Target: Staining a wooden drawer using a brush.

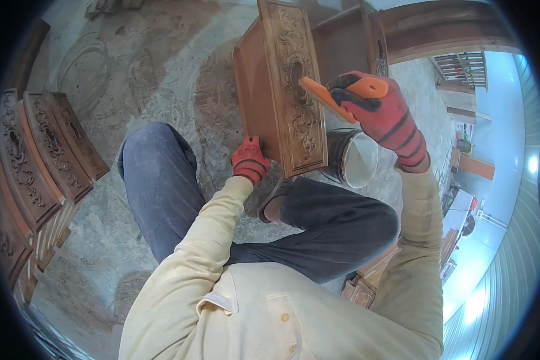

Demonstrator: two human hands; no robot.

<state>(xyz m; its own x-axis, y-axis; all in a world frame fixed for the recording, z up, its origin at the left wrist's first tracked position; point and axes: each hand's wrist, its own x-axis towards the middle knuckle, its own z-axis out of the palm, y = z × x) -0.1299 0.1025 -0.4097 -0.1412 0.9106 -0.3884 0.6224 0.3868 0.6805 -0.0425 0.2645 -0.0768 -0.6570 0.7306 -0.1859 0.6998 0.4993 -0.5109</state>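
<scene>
My right hand (383, 111), in a red and black work glove, is wrapped round the handle of an orange hand sander (327, 99) with a flat plate. It is raised in front of a wooden drawer (306, 129) whose carved front faces right. My left hand (250, 161), gloved in red too, grips the drawer's near lower end, fingers partly hidden behind its side. The drawer stands tilted between my legs and a wooden carcass. Whether the sander's plate touches the carving, I cannot tell.
A dark bucket (357, 159) with a pale inside stands just right of the drawer. Several carved drawers (54, 144) are lined up at the left. Behind rises a wooden furniture carcass (348, 45). The concrete floor (156, 90) is stained. More wooden pieces (363, 288) lie by my right knee.
</scene>
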